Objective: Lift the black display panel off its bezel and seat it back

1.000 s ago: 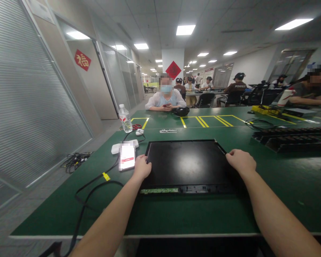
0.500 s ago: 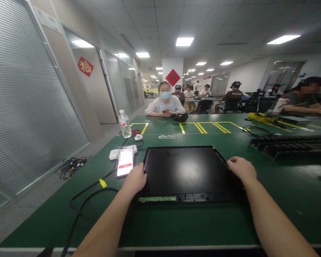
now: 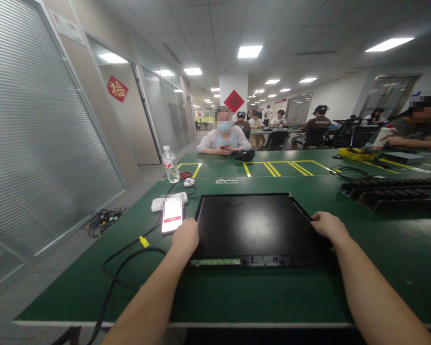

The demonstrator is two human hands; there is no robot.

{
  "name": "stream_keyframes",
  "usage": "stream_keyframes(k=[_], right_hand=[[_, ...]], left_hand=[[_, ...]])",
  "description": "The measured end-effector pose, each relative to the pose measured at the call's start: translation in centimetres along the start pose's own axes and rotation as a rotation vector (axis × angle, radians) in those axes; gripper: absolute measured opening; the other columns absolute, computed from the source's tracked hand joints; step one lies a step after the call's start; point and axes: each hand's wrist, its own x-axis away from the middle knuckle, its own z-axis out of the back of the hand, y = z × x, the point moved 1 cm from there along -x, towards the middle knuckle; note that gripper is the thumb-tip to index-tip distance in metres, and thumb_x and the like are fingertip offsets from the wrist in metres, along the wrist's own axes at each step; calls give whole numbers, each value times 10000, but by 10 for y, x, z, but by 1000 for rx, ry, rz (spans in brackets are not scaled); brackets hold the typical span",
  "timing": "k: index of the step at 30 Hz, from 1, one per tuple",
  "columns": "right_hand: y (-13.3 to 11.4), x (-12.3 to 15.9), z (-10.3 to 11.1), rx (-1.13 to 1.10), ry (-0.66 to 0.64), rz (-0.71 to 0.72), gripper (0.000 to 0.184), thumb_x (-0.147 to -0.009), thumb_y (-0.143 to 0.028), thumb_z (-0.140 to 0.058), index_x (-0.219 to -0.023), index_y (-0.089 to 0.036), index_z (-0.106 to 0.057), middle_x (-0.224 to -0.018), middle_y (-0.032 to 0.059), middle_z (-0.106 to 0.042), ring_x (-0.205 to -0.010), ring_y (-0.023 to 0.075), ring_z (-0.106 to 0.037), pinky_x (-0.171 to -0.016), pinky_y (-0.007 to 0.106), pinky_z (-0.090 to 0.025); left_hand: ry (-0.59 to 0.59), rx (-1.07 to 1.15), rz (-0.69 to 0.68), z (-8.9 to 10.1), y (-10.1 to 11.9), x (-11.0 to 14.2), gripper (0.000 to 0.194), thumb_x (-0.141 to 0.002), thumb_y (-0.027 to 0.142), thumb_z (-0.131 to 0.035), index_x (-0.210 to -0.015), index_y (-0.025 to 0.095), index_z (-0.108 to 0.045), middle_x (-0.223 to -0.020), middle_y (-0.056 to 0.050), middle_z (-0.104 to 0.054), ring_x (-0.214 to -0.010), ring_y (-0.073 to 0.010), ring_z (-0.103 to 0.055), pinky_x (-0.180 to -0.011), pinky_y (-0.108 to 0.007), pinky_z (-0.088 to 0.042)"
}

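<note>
Fingers of our left hand (image 3: pixel 191 234) grip the left rim of a flat, black, rectangular display panel (image 3: pixel 251 227); those of our right hand (image 3: pixel 326 225) pinch its right rim. It lies screen-up on the green bench (image 3: pixel 273 299), a green circuit strip (image 3: pixel 215 262) along its near edge. We judge this as positioning; any shift calls for even guidance, clear of the lit phone (image 3: pixel 172 216).

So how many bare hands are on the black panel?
2: the left hand at the left edge of the black panel, the right hand at its right edge.
</note>
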Motion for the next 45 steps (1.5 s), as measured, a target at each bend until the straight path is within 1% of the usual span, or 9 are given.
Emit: stream_keyframes(k=[6, 11, 13, 16, 19, 25, 34, 39, 45], right_hand=[[1, 4, 3, 38, 21, -48, 326, -869, -269, -633, -1140, -251, -812, -1165, 143, -781, -1046, 333, -759, -824, 394, -602], [0, 7, 7, 37, 40, -103, 353, -862, -237, -614, -1157, -261, -805, -1167, 149, -778, -1055, 335, -759, -850, 406, -605], [-1, 8, 8, 37, 35, -113, 352, -866, -229, -603, -1159, -255, -797, -1166, 148, -777, -1068, 336, -755, -856, 407, -604], [-3, 10, 9, 31, 22, -120, 355, -860, -228, -597, -1158, -241, -789, -1175, 159, -773, -1053, 342, -756, -836, 420, -608], [-6, 13, 11, 24, 34, -109, 357, -832, -230, -612, -1140, -228, -793, -1158, 177, -768, -1018, 344, -758, -810, 430, -612], [-9, 14, 9, 22, 51, -83, 281, -832, -236, -635, -1065, -238, -792, -1092, 146, -775, -972, 309, -761, -752, 353, -588], [-5, 10, 3, -6, 32, -46, 376, -844, -207, -608, -1171, -231, -791, -1165, 151, -774, -1039, 320, -751, -807, 372, -577], [-4, 8, 2, 12, 21, -46, 389, -853, -215, -592, -1194, -229, -778, -1171, 139, -773, -1053, 304, -750, -799, 350, -576], [-2, 4, -2, -19, 26, -23, 397, -848, -204, -580, -1188, -210, -784, -1193, 150, -772, -1055, 324, -747, -802, 370, -576]], left_hand=[[97, 166, -4, -5, -5, -10, 269, -998, 109, -468, -1134, 85, -699, -1169, -235, -743, -1107, -345, -739, -871, -385, -534], [155, 651, 24, -12, -13, -24, 105, -912, 108, -588, -922, 174, -669, -936, -100, -756, -952, -270, -742, -808, -339, -532], [117, 940, 66, -15, -14, -26, 40, -886, 149, -643, -883, 188, -641, -858, -59, -741, -847, -239, -740, -740, -314, -538], [-23, 1321, 163, -18, -11, -25, 99, -891, 220, -684, -944, 210, -602, -740, -14, -716, -644, -205, -703, -602, -293, -531], [-68, 1522, 276, -19, -6, -23, 200, -885, 182, -695, -1039, 228, -576, -650, 11, -692, -535, -197, -670, -529, -285, -533], [4, 1632, 363, -21, -8, -29, 315, -812, 139, -820, -1058, 196, -633, -631, 5, -694, -512, -181, -679, -526, -261, -548], [-44, 1689, 433, -22, -13, -35, 299, -926, 90, -713, -1206, 147, -626, -673, 6, -697, -505, -137, -659, -555, -227, -552], [-120, 1696, 392, -25, -14, -35, 410, -924, 114, -721, -1304, 185, -584, -718, 4, -709, -515, -162, -673, -534, -255, -556], [-127, 1726, 355, -23, -15, -33, 481, -925, 95, -702, -1371, 197, -552, -737, 4, -717, -506, -159, -676, -532, -253, -562]])
